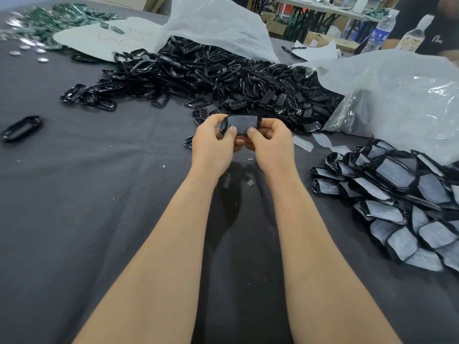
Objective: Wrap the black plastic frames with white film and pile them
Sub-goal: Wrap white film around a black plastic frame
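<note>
both grips pinch one black plastic frame [240, 124] at frame centre: left hand [214, 142] on its left end, right hand [269, 142] on its right, white film [242, 122] across it. wrapped pile [397, 194] lies lower right; unwrapped heap [211, 78] above on the dark surface [87, 194].

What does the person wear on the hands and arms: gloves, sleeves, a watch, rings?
Nothing that shows. The left hand and the right hand are bare, without gloves, and no ring is visible. The left forearm and the right forearm are uncovered down to the picture's lower edge: no sleeve, watch or bracelet. The thumbnails look short and unpainted.
</note>
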Demonstrator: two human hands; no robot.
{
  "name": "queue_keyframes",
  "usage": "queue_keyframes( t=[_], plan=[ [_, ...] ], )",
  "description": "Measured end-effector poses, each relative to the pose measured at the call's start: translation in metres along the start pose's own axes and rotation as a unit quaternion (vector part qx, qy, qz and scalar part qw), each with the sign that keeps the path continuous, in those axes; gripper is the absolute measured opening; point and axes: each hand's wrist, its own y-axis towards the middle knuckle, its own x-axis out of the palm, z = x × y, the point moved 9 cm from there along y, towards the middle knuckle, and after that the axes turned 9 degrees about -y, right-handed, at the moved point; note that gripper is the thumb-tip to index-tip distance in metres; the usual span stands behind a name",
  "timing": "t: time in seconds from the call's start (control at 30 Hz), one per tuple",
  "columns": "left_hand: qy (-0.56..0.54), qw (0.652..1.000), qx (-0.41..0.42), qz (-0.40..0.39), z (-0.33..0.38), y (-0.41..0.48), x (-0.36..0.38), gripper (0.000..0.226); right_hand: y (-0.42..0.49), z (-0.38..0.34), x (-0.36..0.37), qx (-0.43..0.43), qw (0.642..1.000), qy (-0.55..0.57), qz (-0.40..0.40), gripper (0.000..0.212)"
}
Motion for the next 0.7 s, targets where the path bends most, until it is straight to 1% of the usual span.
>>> queue_keyframes(
  t=[0.07, 0.17, 0.27, 0.33, 0.43, 0.5, 0.6, 0.7],
  plan=[
    [0.002, 1.0, -0.006, -0.006, -0.002, 0.0, 0.002, 0.026, 0.001, 0.003, -0.001, 0.01, 1.0, 0.012, 0.004, 0.013],
    [0.012, 1.0, -0.012, -0.012, -0.003, 0.002, 0.003, 0.034, 0.002, 0.005, -0.001, 0.018, 0.999, 0.032, -0.002, 0.02],
    [0.013, 1.0, -0.016, -0.013, -0.004, 0.001, 0.002, 0.034, 0.001, 0.007, 0.0, 0.025, 0.999, 0.035, -0.013, 0.017],
    [0.021, 1.0, -0.013, -0.01, -0.002, -0.001, 0.002, 0.029, 0.001, 0.008, -0.001, 0.028, 0.999, 0.02, -0.008, 0.01],
    [0.094, 0.995, 0.041, 0.012, 0.008, -0.003, -0.001, 0.011, 0.0, 0.004, -0.001, 0.018, 1.0, 0.014, -0.021, 0.01],
    [0.126, 0.99, 0.066, 0.023, 0.015, -0.004, -0.003, 0.006, -0.001, 0.0, 0.002, 0.002, 0.999, 0.009, -0.041, 0.009],
    [0.091, 0.994, 0.054, 0.013, 0.013, -0.002, -0.003, 0.008, -0.004, -0.004, 0.008, -0.016, 0.998, -0.005, -0.064, 0.008],
    [0.049, 0.998, 0.027, 0.023, 0.009, -0.002, -0.005, 0.011, -0.006, -0.005, 0.012, -0.016, 0.997, -0.007, -0.071, 0.008]
  ],
)
